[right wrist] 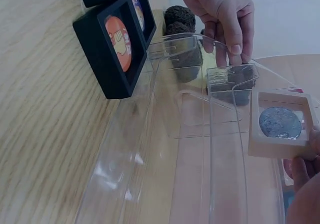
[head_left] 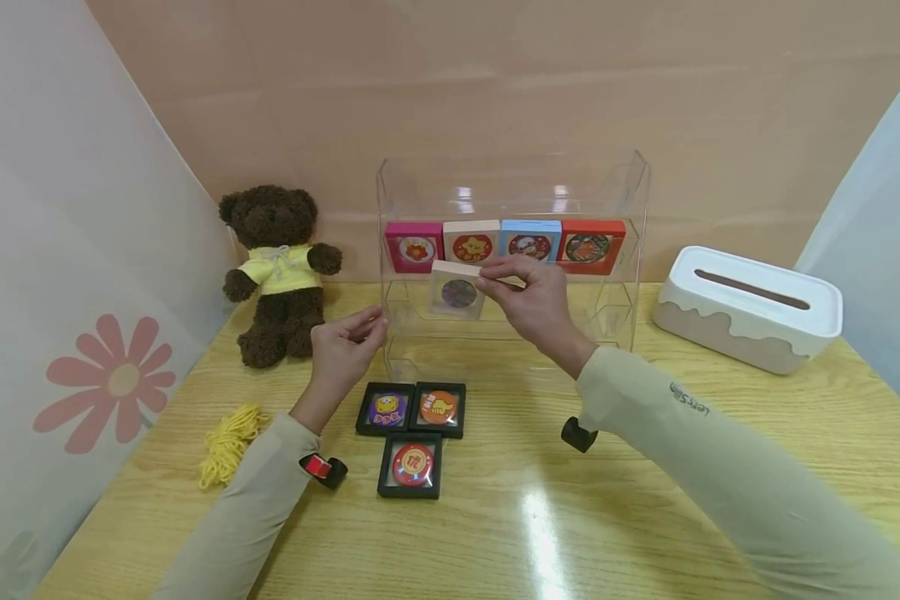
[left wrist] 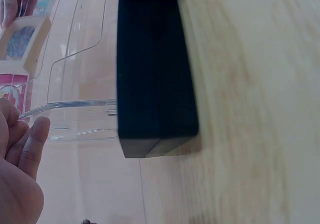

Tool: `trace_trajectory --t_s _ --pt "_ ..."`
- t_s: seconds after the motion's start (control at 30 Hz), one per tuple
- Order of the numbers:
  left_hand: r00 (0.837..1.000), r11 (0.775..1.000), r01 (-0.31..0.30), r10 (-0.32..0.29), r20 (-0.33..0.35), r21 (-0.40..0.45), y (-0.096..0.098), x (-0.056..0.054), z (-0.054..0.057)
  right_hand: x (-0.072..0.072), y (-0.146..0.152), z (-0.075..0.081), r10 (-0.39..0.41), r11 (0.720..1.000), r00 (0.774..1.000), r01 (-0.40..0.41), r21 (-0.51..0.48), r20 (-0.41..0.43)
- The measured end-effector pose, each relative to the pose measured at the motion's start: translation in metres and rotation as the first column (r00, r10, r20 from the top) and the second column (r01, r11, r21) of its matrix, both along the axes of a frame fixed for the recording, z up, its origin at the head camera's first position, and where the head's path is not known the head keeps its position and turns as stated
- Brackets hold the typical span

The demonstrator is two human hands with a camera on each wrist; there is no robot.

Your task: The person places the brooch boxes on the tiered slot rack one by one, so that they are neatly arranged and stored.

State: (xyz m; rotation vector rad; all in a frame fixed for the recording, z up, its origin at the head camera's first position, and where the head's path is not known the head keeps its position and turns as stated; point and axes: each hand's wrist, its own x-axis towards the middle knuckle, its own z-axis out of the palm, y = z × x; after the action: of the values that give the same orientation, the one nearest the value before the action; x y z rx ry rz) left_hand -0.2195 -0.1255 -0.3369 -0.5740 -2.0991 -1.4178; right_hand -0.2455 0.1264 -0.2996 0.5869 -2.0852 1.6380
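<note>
My right hand (head_left: 536,304) pinches a small cream-framed display box (head_left: 459,292) by its right edge, in front of the clear acrylic rack (head_left: 510,337). Behind its see-through window sits a dark round disc, also facing the right wrist view. My left hand (head_left: 345,346) grips the rack's left side edge between thumb and fingers. Along the upper tier stand a pink box (head_left: 392,249), another cream box (head_left: 450,242), a light blue box (head_left: 530,225) and a red box (head_left: 592,227), each with a round badge. The held box hangs below and in front of that row.
Three black-framed badge boxes (head_left: 410,465) lie on the wooden table (head_left: 495,533) before the rack. A brown teddy bear (head_left: 270,221) in yellow leans left of it, with yellow yarn (head_left: 228,442) nearer. A white tissue box (head_left: 750,325) stands at right.
</note>
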Motion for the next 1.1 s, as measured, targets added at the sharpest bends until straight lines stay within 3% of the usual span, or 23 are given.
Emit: trace_trajectory --t_s 0.27,0.57,1.1 --pt "1.000 1.000 -0.011 0.011 -0.004 0.001 0.000 0.002 0.001 -0.008 -0.013 -0.006 0.009 1.000 1.000 -0.009 -0.014 0.013" --pt "0.999 0.999 -0.036 0.036 0.002 -0.036 0.001 0.002 0.002 -0.008 -0.021 -0.014 0.042 0.999 0.998 -0.041 0.018 -0.036" --pt "0.999 0.999 -0.034 0.034 0.001 -0.027 0.002 0.003 0.003 -0.010 -0.030 -0.021 0.047 0.994 0.998 -0.044 0.098 -0.034"
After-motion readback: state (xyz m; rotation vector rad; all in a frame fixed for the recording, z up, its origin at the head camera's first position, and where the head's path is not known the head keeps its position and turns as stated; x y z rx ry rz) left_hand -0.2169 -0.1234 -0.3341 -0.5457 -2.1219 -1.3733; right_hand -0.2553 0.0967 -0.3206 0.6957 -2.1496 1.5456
